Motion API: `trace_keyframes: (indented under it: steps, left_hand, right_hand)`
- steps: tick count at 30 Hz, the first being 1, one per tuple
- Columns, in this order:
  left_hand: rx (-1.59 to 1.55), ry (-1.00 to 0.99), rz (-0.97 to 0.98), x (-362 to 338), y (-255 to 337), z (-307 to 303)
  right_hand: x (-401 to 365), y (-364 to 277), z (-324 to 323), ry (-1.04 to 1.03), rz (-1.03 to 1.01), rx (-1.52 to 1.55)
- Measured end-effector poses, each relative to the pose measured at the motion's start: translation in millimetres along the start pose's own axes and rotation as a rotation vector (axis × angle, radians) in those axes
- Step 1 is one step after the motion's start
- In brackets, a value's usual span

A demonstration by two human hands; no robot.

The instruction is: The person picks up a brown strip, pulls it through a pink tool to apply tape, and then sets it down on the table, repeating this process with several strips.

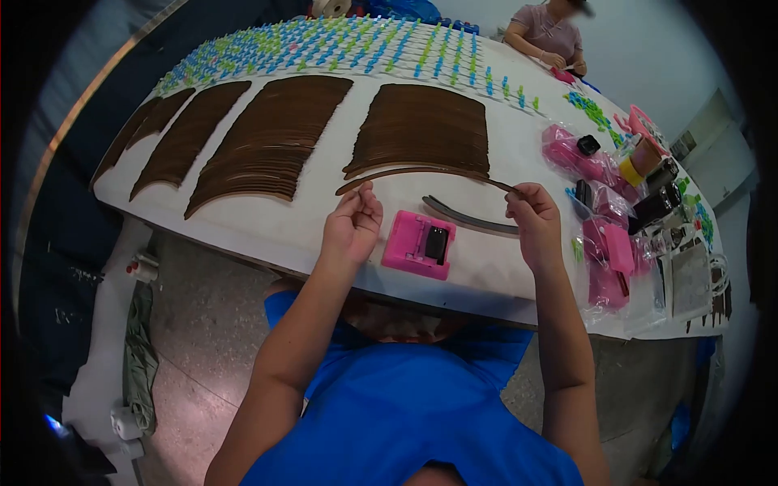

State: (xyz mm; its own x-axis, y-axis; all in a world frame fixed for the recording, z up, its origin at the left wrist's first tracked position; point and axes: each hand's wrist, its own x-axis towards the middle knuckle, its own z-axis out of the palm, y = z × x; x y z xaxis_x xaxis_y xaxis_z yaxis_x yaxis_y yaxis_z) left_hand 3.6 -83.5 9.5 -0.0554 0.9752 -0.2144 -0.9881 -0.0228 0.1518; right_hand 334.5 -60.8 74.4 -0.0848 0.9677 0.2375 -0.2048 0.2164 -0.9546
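A thin dark brown strip [421, 170] arches between my two hands, just in front of a stack of brown strips [421, 130]. My left hand [355, 217] is closed near the strip's left end, its fingertips pinched on something I cannot make out. My right hand [535, 215] pinches the strip's right end. Below the strip, a grey-black curved strip [470, 217] lies on the table with its right end beside my right hand. A pink tray [397, 257] holding a small black object [436, 242] sits between my hands.
More brown stacks [267, 146] lie at the left of the white table [324, 236]. Rows of blue and green pieces [365, 49] line the back. Pink packages [604, 251] and a yellow roll [630, 170] stand at the right. A co-worker [551, 32] sits at the far right.
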Motion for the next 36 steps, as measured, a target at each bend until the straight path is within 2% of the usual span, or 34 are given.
trace_keyframes:
  steps: [3, 8, 12, 14, 15, 17, 18, 19, 20, 21, 22, 23, 24, 25, 27, 28, 30, 32, 36]
  left_hand:
    - [0.059, 0.113, 0.065, 7.5, -5.5, 3.5]
    - [0.257, -0.008, -0.108, 35.5, -2.0, -5.2]
    - [0.396, 0.040, -0.155, 37.9, 2.3, 9.3]
    - [0.689, -0.087, -0.257, 35.7, 10.1, 10.8]
    - [0.687, -0.087, -0.257, 33.9, 11.4, 12.0]
    - [1.122, -0.106, -0.170, 26.5, 12.8, 16.5]
    - [1.123, -0.109, -0.169, 20.9, 13.2, 23.4]
    - [1.399, -0.127, -0.136, 14.3, 13.4, 30.5]
    - [1.674, -0.144, -0.099, 10.4, 13.2, 33.7]
    - [1.674, -0.146, -0.097, 10.8, 13.3, 30.2]
    - [1.861, -0.326, 0.132, 13.0, 14.2, 24.6]
    - [2.027, -0.514, 0.376, 13.8, 14.7, 21.3]
    - [2.026, -0.515, 0.379, 12.6, 13.7, 21.0]
    - [2.075, -0.519, 0.443, 11.4, 11.8, 20.9]
    - [2.122, -0.529, 0.504, 10.8, 10.0, 21.9]
    - [2.150, -0.546, 0.533, 10.9, 9.7, 22.6]
    - [2.175, -0.570, 0.558, 12.4, 8.3, 23.7]
    - [2.233, -0.572, 0.605, 13.6, 6.7, 23.1]
    - [2.275, -0.594, 0.577, 18.1, 4.0, 23.8]
  right_hand:
    - [11.0, 2.8, 3.2, -0.036, 0.005, -0.088]
    - [27.9, 5.2, 10.9, -0.081, 0.030, -0.188]
    - [42.7, 9.5, 10.2, -0.103, 0.060, -0.277]
    - [51.4, 16.4, 4.6, -0.112, 0.083, -0.333]
    - [55.2, 21.6, 0.4, -0.117, 0.107, -0.388]
    - [62.1, 39.5, -10.9, -0.121, 0.119, -0.442]
    - [66.1, 50.0, -17.3, -0.124, 0.130, -0.496]
    - [69.5, 61.2, -23.2, -0.122, 0.127, -0.497]
    - [71.5, 68.0, -24.1, -0.106, 0.125, -0.681]
    - [73.5, 73.0, -26.5, -0.089, 0.122, -0.866]
    - [74.1, 77.0, -30.1, -0.089, 0.120, -0.866]
    - [69.6, 72.6, -24.3, -0.089, 0.063, -1.002]
    - [64.8, 69.1, -18.9, -0.088, 0.007, -1.138]
    - [60.3, 67.6, -14.9, -0.087, 0.006, -1.138]
    - [49.5, 64.5, -7.1, 0.033, -0.114, -1.308]
    - [43.1, 61.6, -3.8, 0.038, -0.110, -1.310]
    - [30.6, 51.7, 4.4, 0.091, -0.291, -1.301]
    - [19.2, 48.9, 7.7, 0.025, -0.274, -1.302]
    - [8.8, 46.7, 18.6, -0.097, -0.189, -1.363]
